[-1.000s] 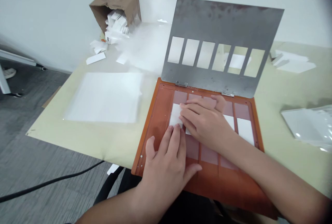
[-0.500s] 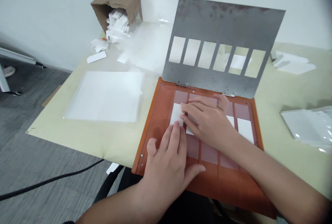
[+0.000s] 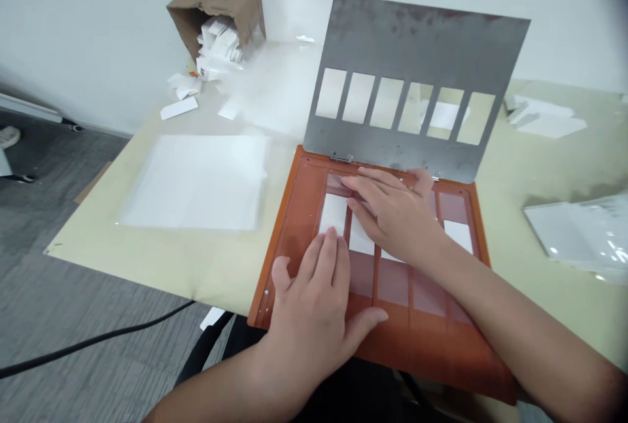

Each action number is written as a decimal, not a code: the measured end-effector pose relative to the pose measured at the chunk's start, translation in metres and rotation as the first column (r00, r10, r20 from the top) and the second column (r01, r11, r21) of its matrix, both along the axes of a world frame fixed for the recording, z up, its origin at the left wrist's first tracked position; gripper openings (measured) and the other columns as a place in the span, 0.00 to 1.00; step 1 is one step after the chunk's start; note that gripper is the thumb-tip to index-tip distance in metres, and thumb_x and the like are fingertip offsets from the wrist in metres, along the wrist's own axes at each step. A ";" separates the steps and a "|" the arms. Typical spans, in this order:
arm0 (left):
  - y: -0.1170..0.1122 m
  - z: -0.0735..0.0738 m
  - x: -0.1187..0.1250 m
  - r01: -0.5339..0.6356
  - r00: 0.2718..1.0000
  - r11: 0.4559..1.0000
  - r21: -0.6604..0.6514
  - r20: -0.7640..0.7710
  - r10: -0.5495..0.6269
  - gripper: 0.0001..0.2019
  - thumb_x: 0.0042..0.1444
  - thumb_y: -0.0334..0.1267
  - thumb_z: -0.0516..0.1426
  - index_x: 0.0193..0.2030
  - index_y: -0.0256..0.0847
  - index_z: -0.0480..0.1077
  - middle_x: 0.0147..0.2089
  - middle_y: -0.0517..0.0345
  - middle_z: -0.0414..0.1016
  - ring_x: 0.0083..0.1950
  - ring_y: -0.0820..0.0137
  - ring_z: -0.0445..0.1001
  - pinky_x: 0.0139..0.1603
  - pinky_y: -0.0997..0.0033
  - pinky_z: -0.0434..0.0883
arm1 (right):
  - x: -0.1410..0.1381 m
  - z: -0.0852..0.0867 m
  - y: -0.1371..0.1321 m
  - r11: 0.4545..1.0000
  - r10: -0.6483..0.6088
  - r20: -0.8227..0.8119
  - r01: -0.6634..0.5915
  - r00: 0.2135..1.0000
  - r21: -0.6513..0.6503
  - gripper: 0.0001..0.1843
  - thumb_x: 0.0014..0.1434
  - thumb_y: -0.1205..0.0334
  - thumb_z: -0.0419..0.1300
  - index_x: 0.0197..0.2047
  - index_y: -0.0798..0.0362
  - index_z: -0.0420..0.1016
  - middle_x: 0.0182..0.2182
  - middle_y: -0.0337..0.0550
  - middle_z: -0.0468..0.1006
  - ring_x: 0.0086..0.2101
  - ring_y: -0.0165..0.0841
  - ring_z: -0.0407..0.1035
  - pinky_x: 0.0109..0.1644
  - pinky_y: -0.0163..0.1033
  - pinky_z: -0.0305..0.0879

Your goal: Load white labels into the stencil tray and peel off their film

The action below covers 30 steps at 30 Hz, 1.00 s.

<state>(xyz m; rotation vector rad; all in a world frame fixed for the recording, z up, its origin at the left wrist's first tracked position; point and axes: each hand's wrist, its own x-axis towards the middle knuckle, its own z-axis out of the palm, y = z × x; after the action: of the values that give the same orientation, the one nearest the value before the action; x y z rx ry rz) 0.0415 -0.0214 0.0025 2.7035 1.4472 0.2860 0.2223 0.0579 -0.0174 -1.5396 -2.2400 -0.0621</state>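
My left hand (image 3: pixel 309 312) and right hand (image 3: pixel 392 217) lie open, flat; the thin white card (image 3: pixel 334 214) seems light, best taken by its edge.

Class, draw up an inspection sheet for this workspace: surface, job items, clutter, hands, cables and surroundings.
surface: pale green sheet on the table
job's things: orange tray with white strips in its slots; hinged steel plate raised, six windows
clutter: tipped cardboard box spilling white slips; plastic bag at right
hands: left hand flat on the tray, fingertips at a strip; right hand spread over the strips
cables: black cable across the floor
surroundings: grey carpet, white wall
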 end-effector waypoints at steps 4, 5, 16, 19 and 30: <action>0.000 -0.001 0.000 -0.005 1.000 1.000 0.003 0.009 0.005 0.36 0.68 0.59 0.42 0.67 0.29 0.62 0.69 0.41 0.65 0.64 0.52 0.70 0.51 0.45 0.72 | -0.002 0.000 0.001 0.999 0.045 -0.186 -0.039 0.982 0.033 0.09 0.66 0.63 0.57 0.49 0.49 0.72 0.44 0.41 0.83 0.46 0.39 0.78 0.66 0.60 0.51; 0.000 -0.001 0.000 -0.007 1.000 1.000 0.002 0.011 0.007 0.36 0.68 0.59 0.42 0.67 0.29 0.62 0.69 0.41 0.65 0.64 0.52 0.69 0.51 0.46 0.72 | -0.003 0.000 0.001 0.998 0.055 -0.237 -0.047 0.970 0.042 0.09 0.65 0.62 0.58 0.49 0.48 0.72 0.46 0.42 0.83 0.44 0.38 0.78 0.65 0.59 0.56; 0.000 0.001 0.000 -0.007 1.000 1.000 -0.016 0.003 0.007 0.36 0.68 0.59 0.43 0.67 0.29 0.61 0.69 0.43 0.65 0.64 0.53 0.69 0.51 0.44 0.72 | -0.004 0.001 -0.001 0.982 0.183 -0.300 -0.163 0.936 0.092 0.09 0.66 0.67 0.55 0.36 0.49 0.75 0.44 0.43 0.81 0.44 0.34 0.77 0.65 0.58 0.62; 0.000 0.000 -0.001 -0.006 1.000 1.000 -0.031 0.005 0.006 0.36 0.67 0.59 0.44 0.68 0.29 0.60 0.70 0.43 0.65 0.65 0.54 0.68 0.51 0.45 0.72 | -0.003 0.002 -0.006 0.976 0.211 -0.292 -0.216 0.933 0.015 0.09 0.67 0.67 0.54 0.38 0.49 0.74 0.41 0.39 0.81 0.39 0.30 0.76 0.69 0.58 0.55; 0.000 -0.001 -0.003 -0.002 1.000 1.000 0.002 0.006 0.002 0.35 0.70 0.57 0.38 0.68 0.29 0.60 0.70 0.48 0.64 0.66 0.59 0.68 0.51 0.48 0.70 | -0.008 0.003 -0.016 0.980 0.197 -0.185 -0.201 0.963 -0.003 0.12 0.66 0.70 0.52 0.36 0.50 0.75 0.39 0.37 0.83 0.40 0.31 0.77 0.71 0.54 0.43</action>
<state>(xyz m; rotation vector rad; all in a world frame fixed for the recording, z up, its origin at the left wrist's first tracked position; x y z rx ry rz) 0.0389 -0.0212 0.0014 2.7005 1.4494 0.2947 0.2139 0.0423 -0.0141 -1.2662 -2.2393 0.1582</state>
